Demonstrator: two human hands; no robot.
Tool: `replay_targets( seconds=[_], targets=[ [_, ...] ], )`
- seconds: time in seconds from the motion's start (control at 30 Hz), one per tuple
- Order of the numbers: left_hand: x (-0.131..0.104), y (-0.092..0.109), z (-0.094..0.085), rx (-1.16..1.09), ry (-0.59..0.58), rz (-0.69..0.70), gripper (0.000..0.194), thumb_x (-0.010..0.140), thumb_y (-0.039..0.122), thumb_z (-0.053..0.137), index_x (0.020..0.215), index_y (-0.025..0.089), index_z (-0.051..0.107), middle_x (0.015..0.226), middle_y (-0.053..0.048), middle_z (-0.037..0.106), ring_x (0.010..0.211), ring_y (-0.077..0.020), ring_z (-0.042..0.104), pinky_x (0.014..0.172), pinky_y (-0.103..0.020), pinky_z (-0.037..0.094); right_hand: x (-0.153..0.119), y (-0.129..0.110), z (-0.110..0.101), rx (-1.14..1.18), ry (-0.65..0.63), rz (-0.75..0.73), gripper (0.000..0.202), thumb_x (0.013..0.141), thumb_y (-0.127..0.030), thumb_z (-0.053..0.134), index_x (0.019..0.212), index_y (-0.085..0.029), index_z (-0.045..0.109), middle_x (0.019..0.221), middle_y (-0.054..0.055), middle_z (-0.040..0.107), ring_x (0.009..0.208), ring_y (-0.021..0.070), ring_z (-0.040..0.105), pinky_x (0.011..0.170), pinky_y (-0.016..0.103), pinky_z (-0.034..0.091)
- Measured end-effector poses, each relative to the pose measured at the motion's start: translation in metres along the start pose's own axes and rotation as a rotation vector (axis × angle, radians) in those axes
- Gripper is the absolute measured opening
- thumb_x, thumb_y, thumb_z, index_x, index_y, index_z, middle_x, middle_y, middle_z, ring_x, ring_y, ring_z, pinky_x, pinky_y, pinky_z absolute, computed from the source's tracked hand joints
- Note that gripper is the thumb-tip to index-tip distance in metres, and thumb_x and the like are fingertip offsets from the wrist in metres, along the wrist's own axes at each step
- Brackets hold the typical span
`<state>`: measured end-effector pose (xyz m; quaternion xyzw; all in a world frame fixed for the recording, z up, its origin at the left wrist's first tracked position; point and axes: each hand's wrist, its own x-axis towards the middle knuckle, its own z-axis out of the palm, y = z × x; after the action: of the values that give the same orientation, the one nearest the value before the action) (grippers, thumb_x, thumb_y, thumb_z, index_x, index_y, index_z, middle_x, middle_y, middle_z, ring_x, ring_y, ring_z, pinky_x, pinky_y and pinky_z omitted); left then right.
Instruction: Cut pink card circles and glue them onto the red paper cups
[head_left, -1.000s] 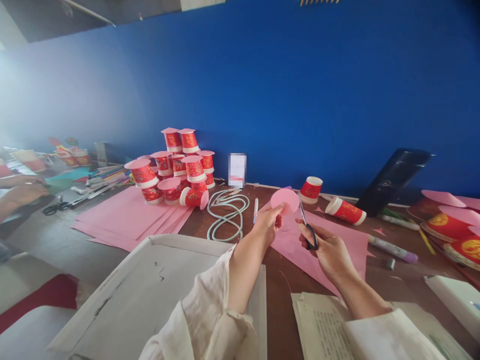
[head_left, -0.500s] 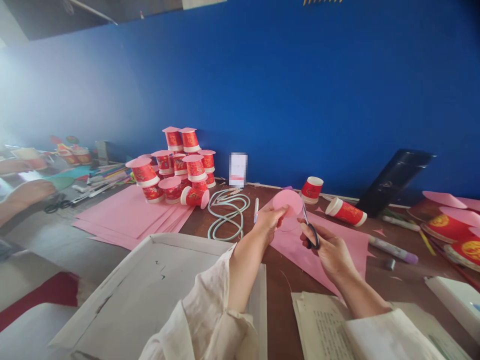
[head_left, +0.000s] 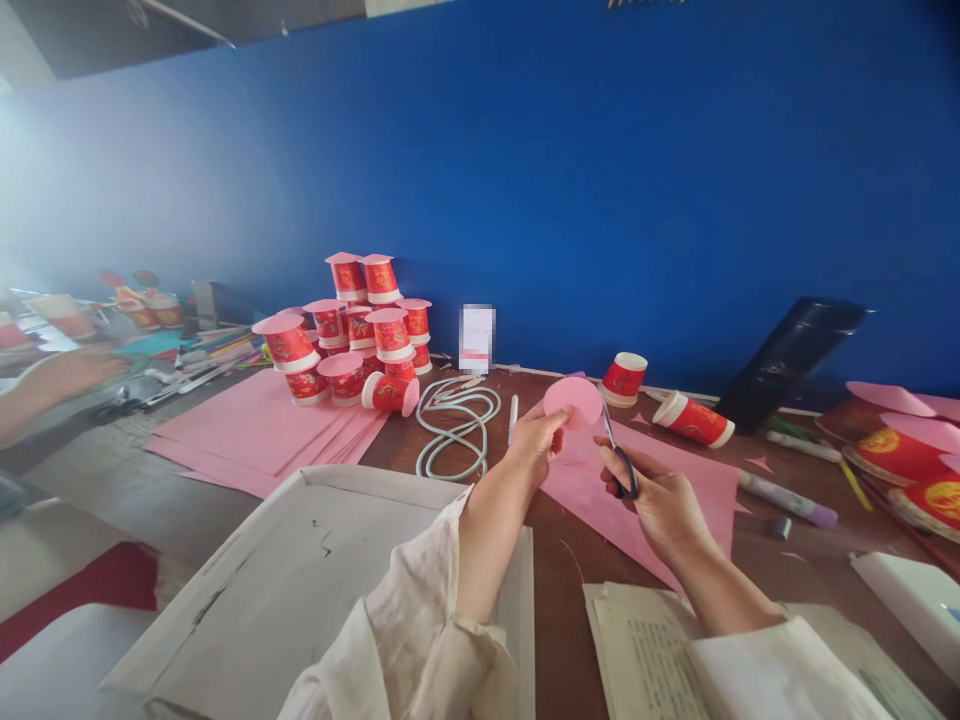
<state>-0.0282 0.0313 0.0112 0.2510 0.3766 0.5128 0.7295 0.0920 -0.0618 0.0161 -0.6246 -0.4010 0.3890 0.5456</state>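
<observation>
Farther right than half a second earlier, a co-worker's hand (head_left: 71,380) reaches over the desk (head_left: 559,580), while the wearer's hands keep almost the same position. Left hand (head_left: 536,440): grip closed on the lower edge of a pink paper disc (head_left: 573,395), thumb on its face, held above a larger pink sheet (head_left: 577,490). Right hand (head_left: 664,500): grip closed around the black handles of scissors (head_left: 626,472), the blades at the disc's right edge; their opening cannot be told. Behind the scissors, one red paper cup (head_left: 624,382) stands and another (head_left: 697,420) lies on its side. To the left, disc-topped red cups (head_left: 289,345) are stacked beside and on pink sheets (head_left: 247,430).
</observation>
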Motion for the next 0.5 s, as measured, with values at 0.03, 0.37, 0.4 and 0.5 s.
replay_targets(
  seconds=[0.03,0.37,0.4,0.5],
  targets=[
    [-0.001,0.001,0.001,-0.019,0.007,-0.007,0.032,0.053,0.026,0.085,0.078,0.017,0.067,0.065,0.002,0.058,0.049,-0.0023,0.044,0.049,-0.015,0.035,0.000,0.000,0.000,0.001,0.001,0.002,0.052,0.064,-0.052,0.078,0.103,-0.017,0.075,0.068,0.001,0.062,0.063,0.0120,0.054,0.057,0.023,0.045],
    [-0.011,0.007,0.006,-0.191,0.012,-0.062,0.018,0.067,0.017,0.078,0.080,0.015,0.066,0.065,0.002,0.057,0.049,-0.0018,0.043,0.049,-0.014,0.037,0.001,0.004,0.001,0.006,-0.021,-0.001,0.053,0.066,-0.051,0.077,0.107,-0.018,0.074,0.068,0.001,0.063,0.063,0.0128,0.056,0.059,0.025,0.045],
    [-0.011,0.007,0.006,-0.193,0.007,-0.066,0.019,0.066,0.017,0.078,0.081,0.015,0.065,0.067,0.002,0.058,0.049,-0.0018,0.043,0.049,-0.014,0.037,0.001,0.005,0.001,0.000,-0.026,-0.003,0.053,0.067,-0.052,0.077,0.107,-0.018,0.073,0.068,0.001,0.063,0.063,0.0129,0.056,0.058,0.025,0.044],
    [-0.012,0.006,0.006,-0.152,0.009,-0.064,0.024,0.063,0.018,0.081,0.081,0.016,0.064,0.069,0.002,0.059,0.050,-0.0020,0.043,0.049,-0.015,0.036,0.001,0.006,0.001,-0.015,-0.041,-0.010,0.053,0.069,-0.053,0.075,0.109,-0.018,0.073,0.067,0.001,0.062,0.062,0.0124,0.055,0.056,0.024,0.043]
  ],
)
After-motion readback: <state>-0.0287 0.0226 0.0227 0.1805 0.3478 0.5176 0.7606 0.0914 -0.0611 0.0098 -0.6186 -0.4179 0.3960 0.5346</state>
